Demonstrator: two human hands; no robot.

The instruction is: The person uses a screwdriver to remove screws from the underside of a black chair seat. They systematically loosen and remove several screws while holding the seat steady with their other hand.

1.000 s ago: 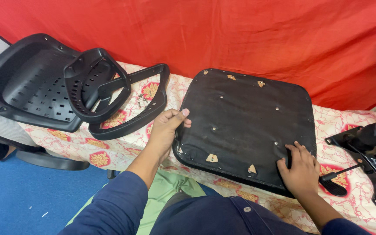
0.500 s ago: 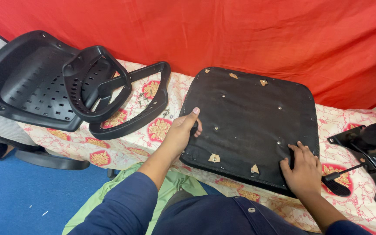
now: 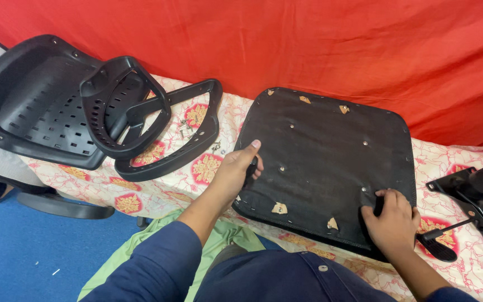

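While the black seat pad (image 3: 325,168) lies underside up on the patterned surface (image 3: 157,187), your left hand (image 3: 236,170) clamps its left edge and your right hand (image 3: 389,221) curls over its near right corner, steadying it flat. Armrests (image 3: 157,131) and screws (image 3: 184,130) lie beside it.

No packages, labels, signs, screens.

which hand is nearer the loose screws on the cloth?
Left. The left hand grips the left edge of the black seat pad, just right of the loose screws. The right hand holds the pad's near right corner, far across the pad.
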